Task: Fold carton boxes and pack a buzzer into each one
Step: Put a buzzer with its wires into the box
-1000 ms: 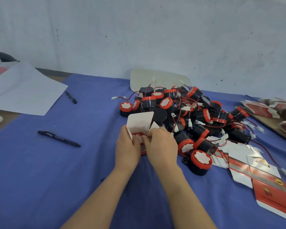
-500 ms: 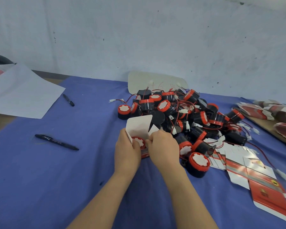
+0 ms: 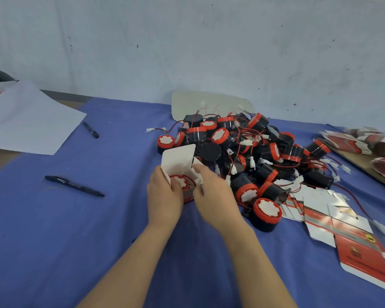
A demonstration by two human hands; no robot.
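Left hand (image 3: 163, 196): fingers curled round the left side of a small carton box (image 3: 179, 160), thumb at its open mouth. Right hand (image 3: 213, 194): fingers bent at the box's right side, apparently pinching a side flap; the fingertips are hidden behind the hand. Carton box: upright on the blue-covered table (image 3: 76, 241) between the two hands, its white lid flap raised and its lower body mostly covered by them. One buzzer (image 3: 181, 181), red rim with white face up, sits inside the box, partly hidden by the left thumb. Pile of buzzers (image 3: 242, 147): black and red, with tangled red and black wires, just beyond and to the right of the box. Flat cartons (image 3: 333, 221): unfolded, red and white, right of the pile, with blurred print. Further carton stacks (image 3: 353, 141) at the far right, cut off by the frame. Two pens (image 3: 73, 186) (image 3: 90, 130) and a white sheet (image 3: 29, 121) lie to the left.
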